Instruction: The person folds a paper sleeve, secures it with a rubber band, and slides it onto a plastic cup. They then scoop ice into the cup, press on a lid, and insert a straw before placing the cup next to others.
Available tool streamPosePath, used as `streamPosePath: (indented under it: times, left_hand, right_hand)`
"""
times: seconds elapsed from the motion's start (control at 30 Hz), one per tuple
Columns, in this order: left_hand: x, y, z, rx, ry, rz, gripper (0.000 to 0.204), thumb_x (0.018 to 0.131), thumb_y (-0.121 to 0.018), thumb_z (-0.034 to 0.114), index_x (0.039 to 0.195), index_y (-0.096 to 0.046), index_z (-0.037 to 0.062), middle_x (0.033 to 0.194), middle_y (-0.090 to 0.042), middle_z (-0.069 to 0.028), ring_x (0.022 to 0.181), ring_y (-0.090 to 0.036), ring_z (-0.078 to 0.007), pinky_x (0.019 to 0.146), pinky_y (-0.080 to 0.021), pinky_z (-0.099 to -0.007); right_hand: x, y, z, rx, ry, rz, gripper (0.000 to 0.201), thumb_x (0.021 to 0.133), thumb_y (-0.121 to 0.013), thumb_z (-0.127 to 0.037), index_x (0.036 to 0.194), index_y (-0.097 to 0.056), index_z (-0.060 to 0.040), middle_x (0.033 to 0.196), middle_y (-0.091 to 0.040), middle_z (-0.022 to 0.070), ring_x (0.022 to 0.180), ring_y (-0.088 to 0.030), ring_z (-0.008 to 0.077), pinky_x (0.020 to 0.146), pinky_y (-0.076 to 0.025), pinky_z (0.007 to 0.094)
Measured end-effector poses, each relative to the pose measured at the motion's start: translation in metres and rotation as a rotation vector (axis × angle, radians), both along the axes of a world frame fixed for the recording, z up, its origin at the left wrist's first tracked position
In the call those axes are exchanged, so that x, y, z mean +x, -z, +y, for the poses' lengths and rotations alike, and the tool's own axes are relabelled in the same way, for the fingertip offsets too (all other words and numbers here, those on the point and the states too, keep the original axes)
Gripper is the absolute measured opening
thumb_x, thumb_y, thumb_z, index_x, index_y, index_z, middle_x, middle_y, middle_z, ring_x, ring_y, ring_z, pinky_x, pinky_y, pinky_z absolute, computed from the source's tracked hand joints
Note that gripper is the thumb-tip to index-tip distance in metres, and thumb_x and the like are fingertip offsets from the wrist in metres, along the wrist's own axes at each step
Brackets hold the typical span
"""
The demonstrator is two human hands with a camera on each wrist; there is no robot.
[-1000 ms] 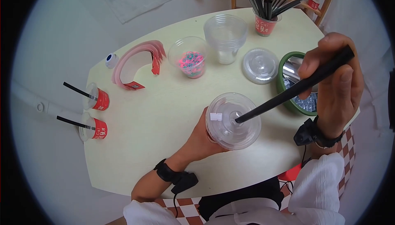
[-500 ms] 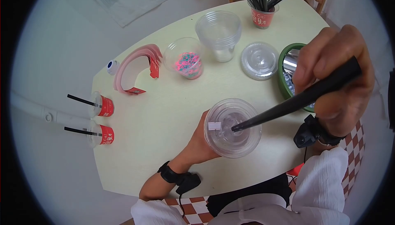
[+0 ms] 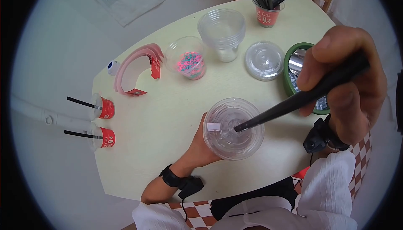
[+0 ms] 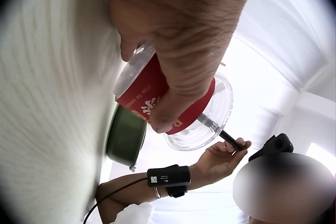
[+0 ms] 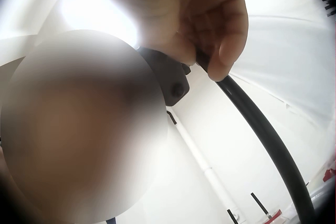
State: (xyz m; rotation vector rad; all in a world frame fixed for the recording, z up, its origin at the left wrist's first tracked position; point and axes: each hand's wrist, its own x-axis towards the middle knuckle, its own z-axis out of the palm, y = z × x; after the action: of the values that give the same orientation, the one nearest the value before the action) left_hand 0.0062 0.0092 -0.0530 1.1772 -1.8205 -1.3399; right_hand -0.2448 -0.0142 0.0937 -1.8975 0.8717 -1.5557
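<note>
My left hand (image 3: 201,148) grips a clear plastic cup with a red paper sleeve (image 4: 152,95), fingers and thumb wrapped round the sleeve. A clear lid (image 3: 231,146) with a small white sticker covers the cup. A thick black straw (image 3: 289,105) slants up from the middle of the lid; in the left wrist view its lower part shows through the clear plastic. Near its upper end, my right hand (image 3: 352,83) pinches the straw between thumb and fingers. In the right wrist view, the straw (image 5: 262,129) runs down from the fingertips (image 5: 218,71).
Two finished-looking cups with straws (image 3: 107,109) stand at left. Behind are pink paper sleeves (image 3: 121,70), a cup of coloured bits (image 3: 191,64), stacked clear cups (image 3: 222,28), lids (image 3: 264,62) and a cup of straws (image 3: 267,18). A green bowl (image 3: 289,81) sits near my right hand.
My right hand's fingers have closed in round the straw's upper part from a looser hold. The head view has shifted slightly; the left hand keeps its grip on the cup.
</note>
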Motion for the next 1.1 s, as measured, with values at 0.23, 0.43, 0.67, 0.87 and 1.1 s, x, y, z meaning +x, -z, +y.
streamPosePath:
  times: [0.23,0.43,0.67,0.87,1.1]
  left_hand:
    - [0.0,0.001,0.0,0.039,-0.007,0.007,0.105,0.052,-0.09,0.02,0.134,-0.026,0.0019,0.13,-0.04,-0.0129,0.122,-0.042,-0.0241,0.103,-0.034,-0.0366]
    - [0.001,0.002,0.0,0.109,-0.011,-0.007,0.104,0.052,-0.089,0.02,0.134,-0.027,0.0019,0.129,-0.04,-0.0131,0.121,-0.043,-0.0248,0.102,-0.035,-0.0365]
    - [0.002,0.011,-0.003,0.054,0.0,0.004,0.104,0.053,-0.089,0.021,0.133,-0.027,0.0014,0.129,-0.041,-0.0134,0.121,-0.043,-0.0253,0.102,-0.035,-0.0369]
    - [0.0,0.014,-0.007,0.066,0.007,0.072,0.105,0.052,-0.089,0.021,0.134,-0.026,0.0024,0.13,-0.04,-0.013,0.122,-0.042,-0.0247,0.103,-0.034,-0.0373]
    - [0.001,0.007,-0.005,0.103,-0.023,0.072,0.107,0.05,-0.09,0.018,0.136,-0.028,0.0042,0.134,-0.041,-0.0114,0.123,-0.042,-0.0237,0.104,-0.034,-0.0375]
  right_hand:
    - [0.003,0.001,-0.005,-0.004,-0.073,-0.047,0.046,0.082,-0.067,-0.039,0.095,-0.048,0.0008,0.075,-0.057,0.0126,0.05,-0.053,0.01,0.045,-0.044,0.0181]
    - [0.011,0.007,-0.009,-0.064,-0.154,-0.13,0.042,0.08,-0.071,-0.033,0.092,-0.049,0.0009,0.075,-0.059,0.0146,0.051,-0.055,0.0114,0.047,-0.046,0.0184]
    - [0.018,0.002,-0.014,-0.092,-0.244,0.04,0.031,0.07,-0.075,-0.016,0.086,-0.057,0.0034,0.074,-0.061,0.0132,0.066,-0.059,0.0156,0.058,-0.047,0.0237]
    - [0.025,0.006,-0.016,-0.078,-0.253,0.058,0.027,0.067,-0.074,-0.011,0.085,-0.059,0.0024,0.076,-0.062,0.01,0.066,-0.059,0.0146,0.06,-0.046,0.0239]
    - [0.027,0.01,-0.019,-0.069,-0.232,0.132,0.022,0.067,-0.072,-0.003,0.085,-0.06,0.0024,0.078,-0.062,0.0078,0.067,-0.058,0.0134,0.06,-0.044,0.0233]
